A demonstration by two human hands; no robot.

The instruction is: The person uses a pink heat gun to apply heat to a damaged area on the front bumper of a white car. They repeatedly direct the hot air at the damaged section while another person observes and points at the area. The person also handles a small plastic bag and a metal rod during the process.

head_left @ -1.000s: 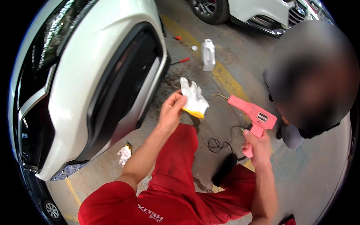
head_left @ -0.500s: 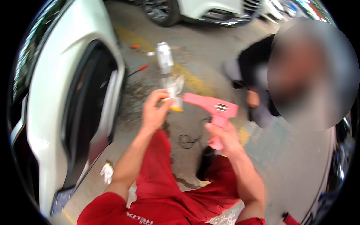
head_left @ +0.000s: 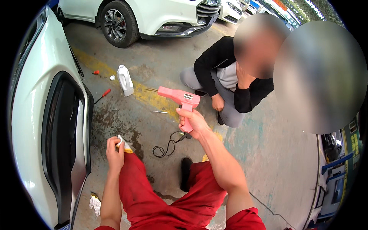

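Note:
A pink hot stapler gun (head_left: 184, 100) with two thin bent prongs is held by its grip in my right hand (head_left: 195, 123), its tip pointing left over the floor. My left hand (head_left: 114, 153) pinches a white work glove with a yellow cuff (head_left: 125, 146) just above my left knee. The gun and the glove are well apart. A black cord (head_left: 163, 154) hangs from the gun's handle and lies looped on the floor. To my left stands a white car bumper (head_left: 28, 126) with a black side insert (head_left: 57, 142).
Beyond my hands are a white jug (head_left: 125, 82), a round white cap (head_left: 112, 78), a red-handled screwdriver (head_left: 103, 95) and a thin metal piece (head_left: 160, 112). A second glove (head_left: 95, 206) lies near the bumper. A person in black (head_left: 214, 63) crouches ahead right; a white car (head_left: 153, 17) stands behind.
The glove was close to the gun's prongs; my left hand has drawn it back toward my knee. My right hand now holds the gun farther forward from my body. The view has shifted.

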